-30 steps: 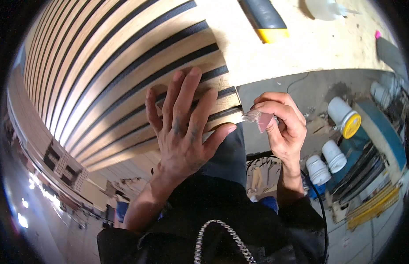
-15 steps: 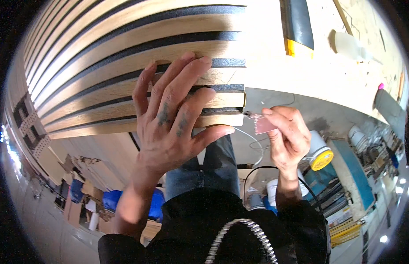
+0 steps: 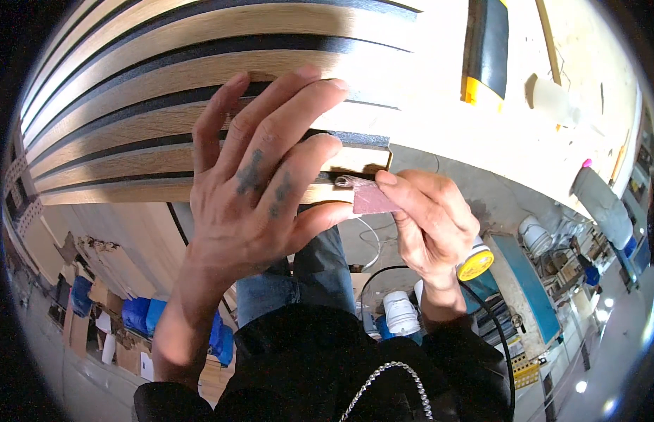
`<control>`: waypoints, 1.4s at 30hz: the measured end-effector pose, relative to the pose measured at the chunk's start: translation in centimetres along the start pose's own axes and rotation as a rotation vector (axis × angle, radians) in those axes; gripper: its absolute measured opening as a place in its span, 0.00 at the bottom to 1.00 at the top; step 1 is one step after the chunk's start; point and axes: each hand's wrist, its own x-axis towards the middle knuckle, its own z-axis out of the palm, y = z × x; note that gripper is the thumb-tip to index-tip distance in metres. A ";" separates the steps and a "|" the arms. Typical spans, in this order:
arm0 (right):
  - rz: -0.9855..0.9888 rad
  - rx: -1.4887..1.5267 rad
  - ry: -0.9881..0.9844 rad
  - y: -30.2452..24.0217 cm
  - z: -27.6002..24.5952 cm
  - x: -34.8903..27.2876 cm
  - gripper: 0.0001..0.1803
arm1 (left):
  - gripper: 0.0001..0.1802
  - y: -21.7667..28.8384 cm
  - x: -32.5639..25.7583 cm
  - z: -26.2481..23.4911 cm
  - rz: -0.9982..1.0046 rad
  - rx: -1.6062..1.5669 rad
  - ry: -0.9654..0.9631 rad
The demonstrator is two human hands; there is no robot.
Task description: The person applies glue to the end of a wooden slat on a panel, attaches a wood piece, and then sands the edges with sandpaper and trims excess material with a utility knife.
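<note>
Holding a folded piece of reddish sandpaper [image 3: 374, 199]: right hand [image 3: 438, 224], thumb and fingers pinched together on its right side. Sandpaper sits at the near right corner of a slatted wood panel [image 3: 123, 139], its curled left end at the dark groove between the two nearest slats, its flat part overlapping the end of the front slat (depth of contact in the groove cannot be told).

Left hand [image 3: 251, 169] spread wide, palm down, fingers apart over the panel's slats, thumb along the front edge and its tip just beside the sandpaper; nothing seen in its grasp. Panel: light wood slats alternating with black strips, running off to the left.

Beyond the panel's right end, on a pale, brightly lit tabletop [image 3: 439, 116]: a black-and-yellow tool [image 3: 489, 53], a thin stick [image 3: 548, 39] and a whitish bottle [image 3: 550, 100] near the stick's lower end.

Below, a white bucket [image 3: 401, 314] between the person's jeans [image 3: 325, 271] and right forearm.
</note>
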 end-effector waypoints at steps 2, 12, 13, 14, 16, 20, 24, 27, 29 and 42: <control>0.074 0.001 -0.040 -0.2 -1.1 -0.8 0.11 | 0.33 0.1 0.1 -0.2 -0.007 -0.017 -0.008; -0.065 -0.011 -0.035 0.6 -0.1 0.4 0.14 | 0.29 -0.3 0.0 -0.1 0.020 0.013 0.011; -0.067 -0.012 -0.036 0.7 -0.2 0.3 0.14 | 0.29 -0.3 0.0 -0.2 0.020 0.012 0.013; -0.083 0.034 -0.037 0.8 -0.3 0.1 0.13 | 0.29 -0.2 0.1 -0.4 0.015 0.008 -0.002; -0.103 0.075 -0.041 1.3 -0.5 -0.6 0.15 | 0.29 -0.2 0.1 -0.5 0.012 0.006 -0.017; 0.030 0.066 0.016 1.2 -1.6 -2.3 0.15 | 0.30 -0.2 -0.2 0.0 0.011 0.035 -0.002; -0.160 0.086 0.070 1.6 0.8 -1.1 0.12 | 0.30 -0.4 0.1 -0.4 0.041 0.031 -0.011; -0.029 0.172 0.058 1.6 0.4 -2.5 0.12 | 0.31 -0.2 0.1 -0.7 0.027 0.045 -0.051; 0.032 0.124 0.072 1.4 0.2 -4.0 0.11 | 0.32 0.1 0.2 -0.7 -0.002 0.030 -0.060; -0.028 0.193 0.282 1.7 1.1 -3.1 0.10 | 0.35 0.3 0.5 -0.9 -0.009 0.059 -0.089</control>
